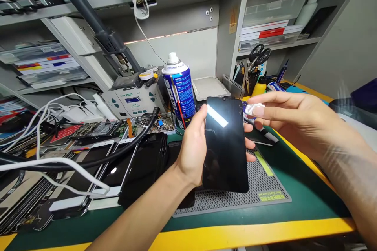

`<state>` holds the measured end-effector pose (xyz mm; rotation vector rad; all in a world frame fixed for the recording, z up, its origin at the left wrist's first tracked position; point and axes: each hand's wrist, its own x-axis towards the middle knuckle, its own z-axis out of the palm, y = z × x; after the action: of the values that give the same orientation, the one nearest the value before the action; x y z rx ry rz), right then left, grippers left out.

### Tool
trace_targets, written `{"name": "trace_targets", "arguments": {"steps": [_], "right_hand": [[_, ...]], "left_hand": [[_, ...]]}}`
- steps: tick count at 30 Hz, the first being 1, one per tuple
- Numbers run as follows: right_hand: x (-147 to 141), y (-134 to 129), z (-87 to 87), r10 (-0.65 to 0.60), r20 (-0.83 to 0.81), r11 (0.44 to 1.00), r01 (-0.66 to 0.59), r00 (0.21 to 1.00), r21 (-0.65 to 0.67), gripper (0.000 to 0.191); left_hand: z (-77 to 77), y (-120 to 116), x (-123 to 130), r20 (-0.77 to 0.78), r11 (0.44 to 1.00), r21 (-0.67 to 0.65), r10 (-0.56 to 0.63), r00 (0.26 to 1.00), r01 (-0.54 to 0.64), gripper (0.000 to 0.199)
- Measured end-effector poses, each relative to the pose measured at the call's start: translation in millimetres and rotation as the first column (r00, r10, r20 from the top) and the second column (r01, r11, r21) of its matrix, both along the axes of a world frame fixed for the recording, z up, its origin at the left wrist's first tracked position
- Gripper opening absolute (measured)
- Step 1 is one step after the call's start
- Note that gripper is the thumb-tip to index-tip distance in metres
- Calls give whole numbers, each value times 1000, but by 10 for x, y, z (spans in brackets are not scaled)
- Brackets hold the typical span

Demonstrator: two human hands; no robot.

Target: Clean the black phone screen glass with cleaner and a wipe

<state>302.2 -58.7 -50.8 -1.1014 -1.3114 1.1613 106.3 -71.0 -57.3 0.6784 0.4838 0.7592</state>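
A black smartphone (225, 157) is held up over the workbench, its dark glossy screen facing me and reflecting a bright white bar of light. My left hand (193, 151) grips it from behind, thumb along the left edge and fingertips showing past the right edge. Small light marks show on the glass near the top right corner. To the right of the phone, my right hand (290, 115) pinches a crumpled white wipe (255, 109) between thumb and fingers, apart from the screen. Below the phone lies a grey perforated mat (218, 202).
A blue spray can (178, 90) stands behind the phone, beside a grey control unit (129, 100). Stacked dark phones and screens (144, 160) fill the left, crossed by a black hose (97, 162) and white cables (55, 160). Scissors (259, 55) stand in a holder at the back right.
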Motion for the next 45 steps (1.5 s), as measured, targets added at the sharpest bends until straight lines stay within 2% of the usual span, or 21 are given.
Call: {"name": "trace_targets", "arguments": {"steps": [4, 10, 18, 26, 30, 32, 41, 45], "right_hand": [[12, -16, 1, 35, -55, 999, -35, 998, -4, 26], [4, -72, 40, 76, -123, 995, -68, 989, 69, 19], [18, -107, 24, 145, -88, 989, -141, 985, 50, 42], [2, -134, 35, 293, 4, 955, -293, 956, -33, 32], [-4, -136, 29, 235, -1, 972, -235, 972, -7, 45], [-7, -137, 27, 215, -13, 977, -215, 976, 10, 46], [-4, -186, 96, 240, -33, 971, -240, 970, 12, 28], [-6, -187, 134, 175, 24, 982, -176, 984, 67, 14]], "left_hand": [[5, -35, 9, -22, 1000, 27, 2, 1000, -2, 78], [28, -123, 39, -19, 995, 98, -8, 1000, 10, 84], [48, -154, 56, -29, 999, 51, -16, 999, 17, 87], [-1, -147, 65, -36, 998, 65, 1, 999, 1, 85], [-25, -158, 67, -57, 998, 59, 5, 998, -2, 84], [-30, -163, 71, -61, 998, 67, 3, 998, 2, 84], [-17, -187, 82, -129, 999, 44, -3, 992, 9, 88], [-20, -191, 86, -144, 1000, 24, -6, 990, 9, 87]]}}
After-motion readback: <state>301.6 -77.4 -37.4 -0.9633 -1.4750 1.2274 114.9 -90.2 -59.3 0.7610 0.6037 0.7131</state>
